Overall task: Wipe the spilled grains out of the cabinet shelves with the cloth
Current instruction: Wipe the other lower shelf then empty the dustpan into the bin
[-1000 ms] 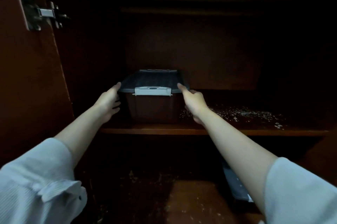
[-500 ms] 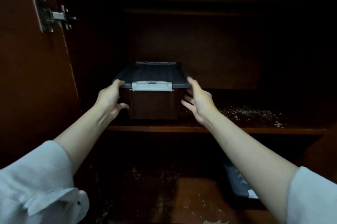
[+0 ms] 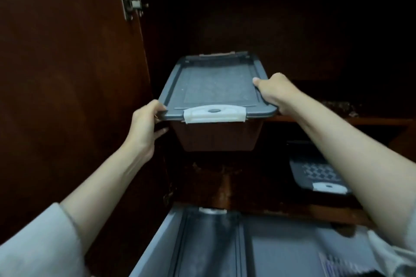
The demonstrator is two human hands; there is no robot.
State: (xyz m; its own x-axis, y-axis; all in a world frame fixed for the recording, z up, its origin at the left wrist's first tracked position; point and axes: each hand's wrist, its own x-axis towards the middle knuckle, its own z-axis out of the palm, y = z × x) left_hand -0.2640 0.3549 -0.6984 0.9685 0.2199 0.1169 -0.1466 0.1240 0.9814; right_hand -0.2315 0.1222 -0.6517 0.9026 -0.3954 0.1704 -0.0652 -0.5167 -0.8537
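Since the earlier frame, the storage box (image 3: 216, 134) has come off the upper shelf (image 3: 337, 120) and toward the camera. It now hangs in front of the shelf edge, with its base lower than that edge. Both hands have shifted from the box sides to the rim of the lid.

**Hands**
- Left hand (image 3: 146, 124): grips the left front corner of the box. The thumb lies on top of the grey lid (image 3: 216, 87) and the fingers curl beneath the rim.
- Right hand (image 3: 275, 92): grips the right edge of the lid. The thumb rests on the lid surface and the fingers wrap over the rim, out of sight.

**Box**
- The lid is fitted, and a white latch (image 3: 215, 114) sits at the middle of the front edge.

**Task material**
- The spilled grains (image 3: 340, 107) lie on the upper shelf, to the right of the box and behind the right forearm.
- Pale specks also show on the lower shelf (image 3: 225, 188), directly under the held box.

**Surroundings**
- A second box (image 3: 319, 174) with a grey lid and white latch stands at the right of the lower shelf.
- A third grey-lidded container (image 3: 213, 245) sits below the cabinet opening, nearest the camera.
- The cabinet door (image 3: 67, 74) stands open at left and carries a metal hinge (image 3: 132, 4).
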